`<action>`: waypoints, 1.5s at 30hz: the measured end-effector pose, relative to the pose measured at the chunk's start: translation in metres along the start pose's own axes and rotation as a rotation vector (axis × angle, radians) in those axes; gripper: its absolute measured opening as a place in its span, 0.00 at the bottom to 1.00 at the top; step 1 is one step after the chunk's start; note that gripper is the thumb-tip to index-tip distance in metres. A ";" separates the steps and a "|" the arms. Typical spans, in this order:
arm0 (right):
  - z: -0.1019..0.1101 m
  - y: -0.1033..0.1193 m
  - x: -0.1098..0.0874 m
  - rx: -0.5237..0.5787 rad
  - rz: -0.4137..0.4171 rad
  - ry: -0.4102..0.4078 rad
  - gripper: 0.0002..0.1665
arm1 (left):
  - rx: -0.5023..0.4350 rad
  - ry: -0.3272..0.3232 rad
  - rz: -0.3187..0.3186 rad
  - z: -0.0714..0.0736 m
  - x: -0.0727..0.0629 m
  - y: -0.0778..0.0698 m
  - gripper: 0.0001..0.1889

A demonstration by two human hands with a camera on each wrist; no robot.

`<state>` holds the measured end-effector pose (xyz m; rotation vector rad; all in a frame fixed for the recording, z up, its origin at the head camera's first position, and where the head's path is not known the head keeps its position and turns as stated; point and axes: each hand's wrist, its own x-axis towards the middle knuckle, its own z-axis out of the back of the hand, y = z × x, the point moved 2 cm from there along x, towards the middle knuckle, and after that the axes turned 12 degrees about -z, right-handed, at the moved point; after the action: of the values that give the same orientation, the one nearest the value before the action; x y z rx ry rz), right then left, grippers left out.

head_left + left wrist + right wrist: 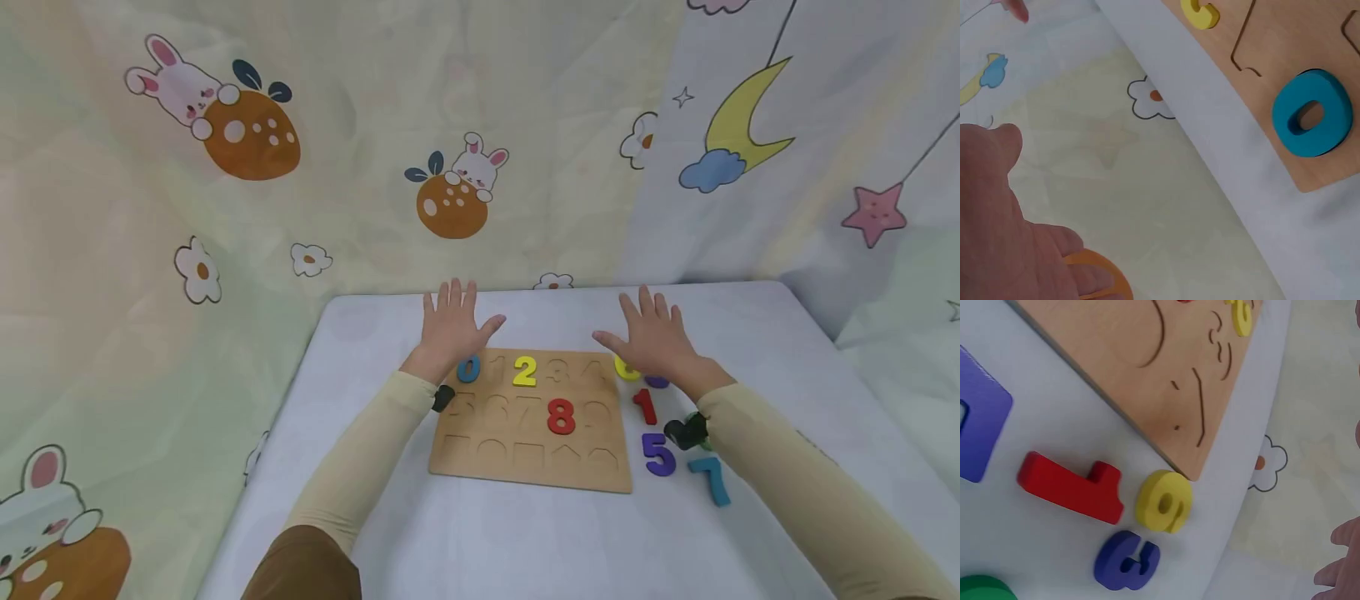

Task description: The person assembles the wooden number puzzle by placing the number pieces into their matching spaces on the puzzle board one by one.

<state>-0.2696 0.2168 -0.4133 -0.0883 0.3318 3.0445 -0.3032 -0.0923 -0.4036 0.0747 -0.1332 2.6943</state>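
Observation:
My left hand (452, 325), fingers spread, is raised over the far left corner of a wooden number board (480, 467). Past the far right corner, my right hand (654, 337) is spread the same way. Both hold nothing. In the board sit a blue 0 (1288, 112), a yellow 2 (525, 382) and a red 8 (561, 415); other recesses show bare wood. Loose at the board's right lie a red 1 (1069, 487), a yellow 6 or 9 (1147, 503), a purple 3 (1110, 565), a purple 5 (663, 467) and a blue 7 (717, 485). A green piece (985, 589) is partly hidden.
A white-covered table (480, 542) carries everything. Behind it hangs a cloth (360, 167) printed with rabbits, flowers and a moon. Black wrist devices show at the left cuff (443, 398) and the right cuff (687, 432), the right one covering part of the green piece.

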 end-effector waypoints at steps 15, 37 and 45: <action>-0.049 0.004 -0.029 0.070 0.051 0.066 0.53 | -0.213 0.143 0.049 -0.062 -0.039 0.011 0.44; -0.087 0.034 -0.069 0.335 0.009 0.060 0.45 | -0.575 0.059 0.047 -0.101 -0.082 0.025 0.38; -0.093 0.028 -0.066 0.395 -0.002 0.055 0.44 | -0.637 0.059 0.097 -0.099 -0.096 0.024 0.39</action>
<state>-0.2016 0.1646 -0.4932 -0.1470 0.9240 2.9118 -0.2301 -0.1443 -0.5111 -0.2087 -0.9808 2.6104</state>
